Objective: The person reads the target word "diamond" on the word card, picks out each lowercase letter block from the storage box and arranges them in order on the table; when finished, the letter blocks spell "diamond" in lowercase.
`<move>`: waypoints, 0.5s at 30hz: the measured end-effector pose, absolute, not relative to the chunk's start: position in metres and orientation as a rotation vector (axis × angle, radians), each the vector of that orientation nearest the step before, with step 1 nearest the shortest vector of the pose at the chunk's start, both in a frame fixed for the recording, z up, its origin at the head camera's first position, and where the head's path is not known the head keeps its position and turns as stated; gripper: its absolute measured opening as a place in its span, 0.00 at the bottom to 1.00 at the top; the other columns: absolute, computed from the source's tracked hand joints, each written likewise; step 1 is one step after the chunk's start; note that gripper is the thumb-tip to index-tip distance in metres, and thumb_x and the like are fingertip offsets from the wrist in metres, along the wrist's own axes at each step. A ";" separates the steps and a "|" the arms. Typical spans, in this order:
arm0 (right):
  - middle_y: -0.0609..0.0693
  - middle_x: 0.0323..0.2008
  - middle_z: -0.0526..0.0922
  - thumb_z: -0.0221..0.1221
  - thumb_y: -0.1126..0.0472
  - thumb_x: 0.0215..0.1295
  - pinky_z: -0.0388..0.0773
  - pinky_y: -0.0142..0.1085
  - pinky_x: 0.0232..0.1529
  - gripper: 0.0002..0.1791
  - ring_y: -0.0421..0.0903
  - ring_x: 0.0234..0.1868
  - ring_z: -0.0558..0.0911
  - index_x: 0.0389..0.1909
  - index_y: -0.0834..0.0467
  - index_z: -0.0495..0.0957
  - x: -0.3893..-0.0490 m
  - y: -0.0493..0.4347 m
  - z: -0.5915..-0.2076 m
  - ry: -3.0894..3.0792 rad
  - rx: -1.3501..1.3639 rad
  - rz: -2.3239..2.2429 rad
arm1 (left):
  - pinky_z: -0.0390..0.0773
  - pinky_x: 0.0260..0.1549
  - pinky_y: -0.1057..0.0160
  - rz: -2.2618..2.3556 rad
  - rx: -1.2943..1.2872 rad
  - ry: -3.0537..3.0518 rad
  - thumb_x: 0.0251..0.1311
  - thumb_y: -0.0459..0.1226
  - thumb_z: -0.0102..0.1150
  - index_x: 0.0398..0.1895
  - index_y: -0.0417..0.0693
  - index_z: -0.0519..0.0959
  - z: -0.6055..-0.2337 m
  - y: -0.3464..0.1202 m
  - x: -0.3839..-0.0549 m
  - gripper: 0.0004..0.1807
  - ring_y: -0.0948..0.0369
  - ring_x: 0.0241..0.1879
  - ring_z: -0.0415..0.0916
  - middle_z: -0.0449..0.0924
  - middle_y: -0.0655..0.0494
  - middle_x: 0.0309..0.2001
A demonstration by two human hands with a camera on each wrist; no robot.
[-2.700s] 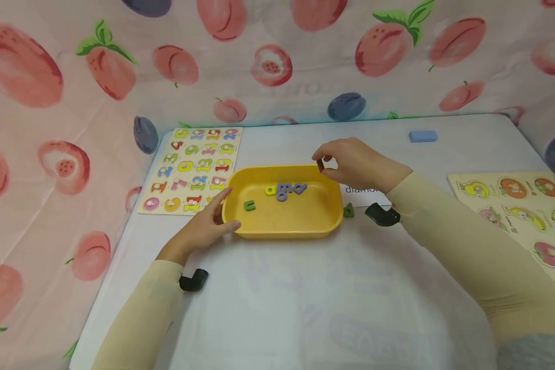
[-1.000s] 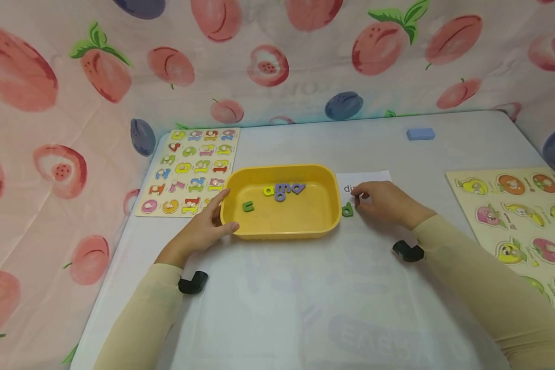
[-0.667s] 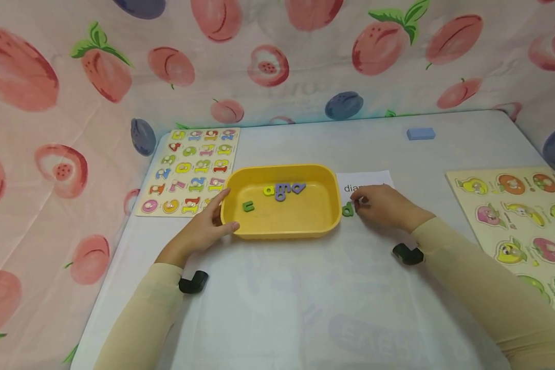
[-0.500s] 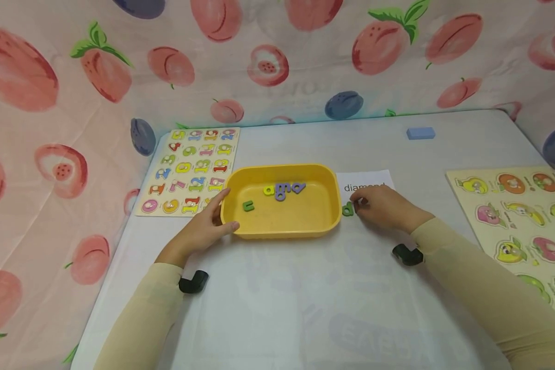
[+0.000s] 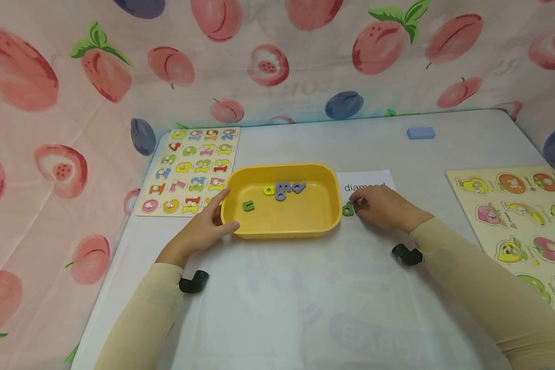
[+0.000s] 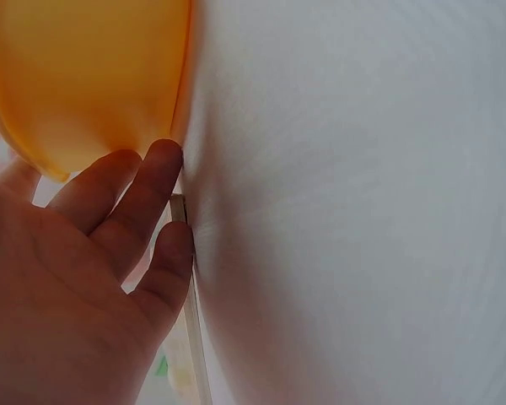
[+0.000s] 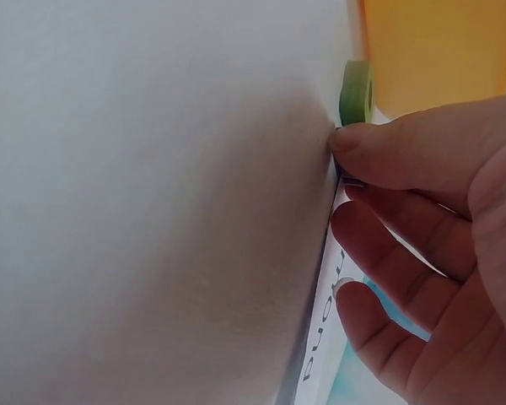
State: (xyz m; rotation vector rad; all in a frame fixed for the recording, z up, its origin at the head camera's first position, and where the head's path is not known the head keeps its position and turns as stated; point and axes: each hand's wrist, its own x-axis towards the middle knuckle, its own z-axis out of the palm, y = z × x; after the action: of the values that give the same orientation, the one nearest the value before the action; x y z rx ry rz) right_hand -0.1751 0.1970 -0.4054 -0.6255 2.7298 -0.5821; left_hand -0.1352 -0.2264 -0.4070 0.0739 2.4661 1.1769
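Note:
The fingers and thumb of my left hand (image 5: 203,228) hold the left end of a yellow tray (image 5: 287,226). Inside lie a green letter n or u (image 5: 248,205), a yellow letter (image 5: 269,190), and a few purple letters, one an m (image 5: 283,187). Right of the tray, a green letter d (image 5: 347,208) lies on the white tabletop. Beside it my right hand (image 5: 383,206) pinches a small dark letter (image 7: 352,180) at table level; the fingers hide most of it, so its shape cannot be read. A white card (image 5: 363,178) printed "diamond" lies just behind, partly covered by that hand.
A number puzzle board (image 5: 189,172) lies at the back left and a fruit puzzle board (image 5: 513,221) at the right. A blue block (image 5: 421,133) sits at the back right. Fruit-print cloth (image 5: 277,61) walls the table's back and sides.
My right hand has come from above the tray's back right corner down to the table beside the green d, bringing the dark letter. In the last second it barely shifts; the left hand stays put.

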 end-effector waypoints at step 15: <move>0.57 0.48 0.85 0.58 0.64 0.68 0.75 0.56 0.57 0.15 0.58 0.50 0.80 0.53 0.64 0.81 -0.173 0.196 -0.402 2.738 -0.600 -0.568 | 0.58 0.69 0.41 1.191 0.067 2.452 0.59 0.53 0.68 0.81 0.72 0.44 -0.407 -0.226 -0.135 0.53 0.51 0.63 0.68 0.67 0.47 0.71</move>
State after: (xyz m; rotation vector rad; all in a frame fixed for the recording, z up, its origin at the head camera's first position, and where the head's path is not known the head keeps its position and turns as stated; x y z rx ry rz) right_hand -0.1734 0.1959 -0.4025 -0.5997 2.7382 -0.5680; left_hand -0.1349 -0.2264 -0.4074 0.0669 2.4517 1.1910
